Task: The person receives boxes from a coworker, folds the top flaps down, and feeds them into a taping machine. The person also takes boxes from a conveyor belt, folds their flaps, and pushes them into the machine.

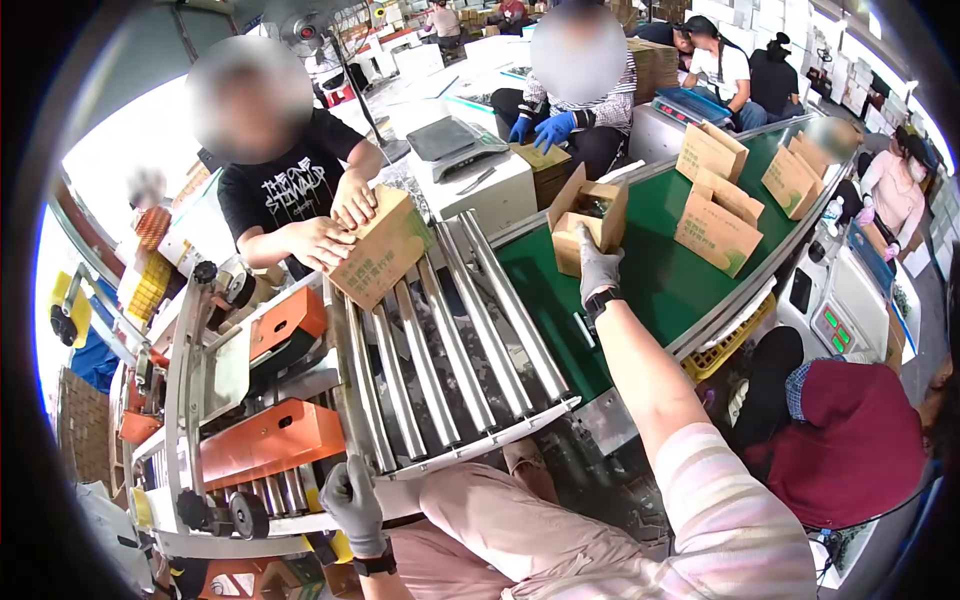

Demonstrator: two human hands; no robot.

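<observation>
My right hand [600, 270], in a grey glove, reaches over the green conveyor belt [630, 312] and grips the near side of an open cardboard box [573, 240]. The box's flaps stand up and dark contents show inside. My left hand [354, 505], gloved too, is curled closed beside the near end of the steel rollers [440, 350]; nothing shows in it. A co-worker in a black T-shirt has both hands on a closed cardboard box [385, 250] at the far end of the rollers.
More open boxes [718, 228] stand farther along the belt. Left of the rollers is a taping machine with orange covers [270, 445]. A scale [455, 145] sits beyond the belt, and another scale [835, 325] is at right. Several people sit around the belt.
</observation>
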